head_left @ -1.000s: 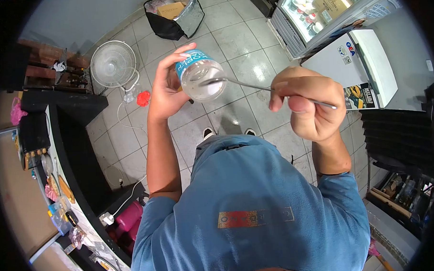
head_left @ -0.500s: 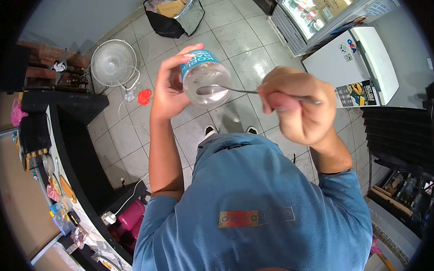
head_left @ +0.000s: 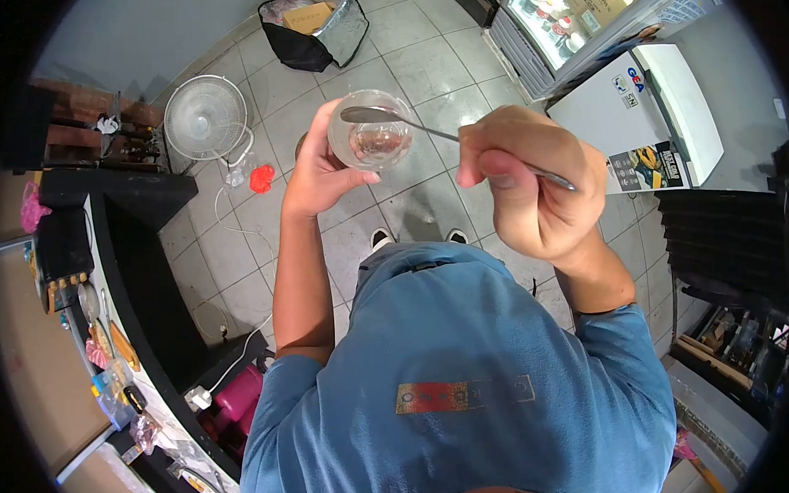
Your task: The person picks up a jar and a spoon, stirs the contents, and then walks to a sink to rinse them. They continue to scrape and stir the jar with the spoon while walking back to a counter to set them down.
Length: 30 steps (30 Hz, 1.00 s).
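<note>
My left hand (head_left: 317,178) is wrapped round the side of a clear plastic cup (head_left: 376,153), its thumb along the near side. The cup's open mouth faces up toward me, and the inside looks see-through down to the bottom. In my right hand (head_left: 544,182) a metal spoon (head_left: 434,133) is pinched by the handle between thumb and fingers. The spoon's bowl overlaps the far part of the cup's mouth, and the handle end sticks out past my thumb. Both hands are held up in front of my chest, above the floor.
A white fan (head_left: 205,118) and a red plastic piece (head_left: 262,177) are on the tiled floor to the left. An insulated bag (head_left: 298,54) holding a box sits ahead. At right are a lit display fridge (head_left: 526,46) and a white freezer (head_left: 638,121). A cluttered counter (head_left: 109,282) runs along the left.
The cup has turned so its mouth faces me and its blue label no longer shows. The spoon's bowl has shifted up and slightly left, and my right hand slightly left.
</note>
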Motion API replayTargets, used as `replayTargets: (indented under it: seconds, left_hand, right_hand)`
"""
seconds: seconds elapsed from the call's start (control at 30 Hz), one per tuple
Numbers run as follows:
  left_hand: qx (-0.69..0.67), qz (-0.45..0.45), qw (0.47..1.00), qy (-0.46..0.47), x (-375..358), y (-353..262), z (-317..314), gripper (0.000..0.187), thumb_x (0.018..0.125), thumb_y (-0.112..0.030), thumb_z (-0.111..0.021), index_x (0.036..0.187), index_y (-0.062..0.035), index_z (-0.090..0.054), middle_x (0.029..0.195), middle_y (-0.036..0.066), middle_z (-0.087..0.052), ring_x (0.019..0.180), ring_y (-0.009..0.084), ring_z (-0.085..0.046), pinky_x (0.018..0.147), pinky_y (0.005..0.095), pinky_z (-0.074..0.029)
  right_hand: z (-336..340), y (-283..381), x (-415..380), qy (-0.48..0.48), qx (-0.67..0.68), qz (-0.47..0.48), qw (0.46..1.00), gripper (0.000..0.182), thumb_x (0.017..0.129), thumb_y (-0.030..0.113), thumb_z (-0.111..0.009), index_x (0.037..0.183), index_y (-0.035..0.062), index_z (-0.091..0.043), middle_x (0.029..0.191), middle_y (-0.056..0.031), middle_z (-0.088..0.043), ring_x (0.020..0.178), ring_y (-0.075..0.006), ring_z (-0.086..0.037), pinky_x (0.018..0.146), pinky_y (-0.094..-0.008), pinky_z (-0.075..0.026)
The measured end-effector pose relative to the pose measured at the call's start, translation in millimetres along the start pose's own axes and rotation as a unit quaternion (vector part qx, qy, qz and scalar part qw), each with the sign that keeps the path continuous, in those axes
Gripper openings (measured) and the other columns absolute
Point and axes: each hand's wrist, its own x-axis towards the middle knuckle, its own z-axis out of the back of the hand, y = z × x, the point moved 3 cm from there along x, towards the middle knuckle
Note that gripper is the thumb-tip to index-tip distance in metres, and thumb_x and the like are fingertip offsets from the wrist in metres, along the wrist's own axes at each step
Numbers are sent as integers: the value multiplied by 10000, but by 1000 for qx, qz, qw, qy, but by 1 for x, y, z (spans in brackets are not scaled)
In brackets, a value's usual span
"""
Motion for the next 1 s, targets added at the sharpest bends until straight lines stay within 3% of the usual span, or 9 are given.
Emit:
replayTargets:
  seconds: [0.23,0.3,0.4,0.57,0.67,0.73,0.83,0.93,1.0]
  left_hand:
    - [-96,61,993,-11,-13,0,-2,897,653,-106,-892,1413,-19,-423,1271,66,-614,1176,191,-591,961,328,-500]
    - [-101,68,992,-18,-17,3,0,909,650,-160,-902,1412,-14,-428,1265,69,-619,1169,190,-595,962,322,-493]
    - [-94,57,994,-15,-16,2,2,931,642,-254,-909,1404,-1,-438,1258,78,-627,1163,190,-599,966,319,-483]
    - [-115,71,991,5,-21,1,6,943,662,-338,-869,1408,25,-421,1262,115,-629,1168,196,-597,985,342,-467]
    - [-131,114,984,42,-22,10,11,925,726,-379,-792,1437,39,-375,1315,179,-589,1196,268,-590,1022,415,-453]
    - [-215,65,970,89,-17,4,-4,925,772,-395,-727,1474,41,-312,1371,224,-531,1230,347,-563,1031,486,-448]
    - [-255,68,956,127,-15,5,-1,925,788,-386,-701,1490,42,-277,1418,240,-478,1271,411,-517,1032,537,-443]
    - [-260,68,959,96,-19,8,-2,918,792,-377,-699,1487,45,-274,1414,241,-481,1285,417,-499,1030,540,-443]
    - [-293,72,949,94,-18,11,-2,874,791,-336,-728,1466,42,-322,1396,224,-508,1261,379,-530,1021,492,-465]
  right_hand:
    - [10,2,8,59,-51,5,997,211,766,86,-764,969,75,-708,825,-83,-678,666,-217,-657,575,-302,-521]
    - [7,2,11,155,-73,52,984,142,914,52,-621,919,-85,-660,829,-179,-653,630,-226,-628,596,-322,-531]
    - [1,-1,7,198,-64,39,977,120,887,34,-628,911,-73,-677,862,-186,-661,659,-244,-642,586,-324,-532]
    - [11,8,8,140,-31,29,989,125,892,37,-620,923,-76,-663,862,-190,-665,677,-248,-646,582,-328,-526]
    - [9,8,9,121,-39,50,991,129,910,38,-602,920,-83,-645,851,-193,-662,659,-244,-636,572,-326,-517]
    - [6,9,8,131,-45,68,988,133,922,35,-588,917,-89,-635,846,-196,-661,643,-239,-628,566,-322,-511]
    - [3,10,7,155,-10,52,986,153,943,38,-549,901,-88,-625,849,-192,-663,661,-240,-630,574,-315,-513]
    - [7,12,8,129,-27,61,989,157,934,46,-557,920,-92,-632,837,-184,-656,668,-240,-635,589,-310,-517]
    - [6,14,7,39,-65,-37,996,178,742,134,-763,908,81,-726,828,-76,-672,692,-245,-657,601,-326,-528]
